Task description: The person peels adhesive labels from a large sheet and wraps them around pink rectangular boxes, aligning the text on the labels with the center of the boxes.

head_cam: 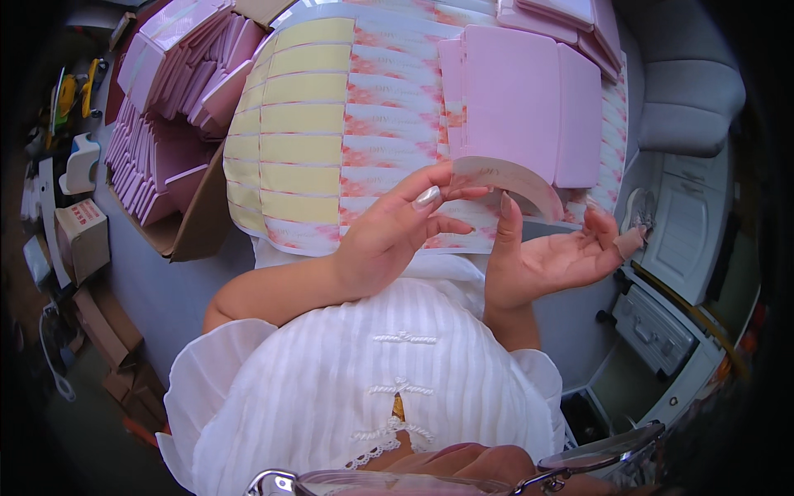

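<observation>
A curved paper label strip [512, 180] with a printed floral pattern hangs from the fingers of my left hand [388, 232]. Its far right end curls down, close to the fingers of my right hand [549, 260]. That right hand is palm up with fingers apart, and one fingertip wears a bandage. Whether its thumb touches the strip, I cannot tell. Just beyond the strip lies a stack of flat pink folded boxes [512, 99]. Beneath are sheets of floral labels [391, 118], with bare yellowish backing [304, 118] exposed on the left side.
At the left stands an open cardboard box [201, 211] packed with pink flat boxes [142, 161]. More pink pieces [558, 15] are piled at the back right. A grey padded seat [682, 99], white cabinet [682, 223] and silver case [654, 328] are on the right.
</observation>
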Available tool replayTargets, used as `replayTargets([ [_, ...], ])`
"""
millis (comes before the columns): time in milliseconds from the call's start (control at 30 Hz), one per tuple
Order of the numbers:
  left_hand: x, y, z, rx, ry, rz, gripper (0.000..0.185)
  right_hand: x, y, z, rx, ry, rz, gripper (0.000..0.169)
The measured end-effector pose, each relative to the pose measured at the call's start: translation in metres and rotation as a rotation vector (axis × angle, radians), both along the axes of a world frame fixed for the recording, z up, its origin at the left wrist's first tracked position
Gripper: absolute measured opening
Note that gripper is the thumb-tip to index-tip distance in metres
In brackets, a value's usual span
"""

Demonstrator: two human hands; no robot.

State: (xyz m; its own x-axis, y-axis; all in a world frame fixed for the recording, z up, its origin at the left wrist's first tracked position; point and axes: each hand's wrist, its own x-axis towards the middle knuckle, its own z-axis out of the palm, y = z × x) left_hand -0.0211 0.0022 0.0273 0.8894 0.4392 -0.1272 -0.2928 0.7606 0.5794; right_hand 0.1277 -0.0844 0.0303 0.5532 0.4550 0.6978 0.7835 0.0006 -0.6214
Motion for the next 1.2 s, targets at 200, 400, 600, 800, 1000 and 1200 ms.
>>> replayTargets([
  [200,0.012,-0.008,-0.004,-0.054,-0.003,0.01,0.042,0.009,0.001,0.004,0.054,1.16,0.549,0.085],
  [400,0.011,0.003,-0.011,-0.006,0.188,0.013,0.028,0.005,0.001,0.004,-0.088,0.771,0.366,0.082],
  [600,0.014,0.017,0.001,0.691,0.336,0.063,0.041,0.017,0.016,0.02,-0.145,0.727,0.239,0.084],
  [800,0.014,0.015,-0.003,1.722,0.686,-0.04,0.064,0.042,0.046,0.013,-0.249,0.714,0.108,0.085],
  [1000,0.019,0.012,-0.022,1.826,0.818,-0.049,0.065,0.032,0.068,0.006,-0.222,0.654,0.04,0.089],
  [1200,0.019,0.014,-0.027,1.859,0.852,-0.026,0.067,0.021,0.071,-0.01,-0.255,0.474,-0.033,0.088],
])
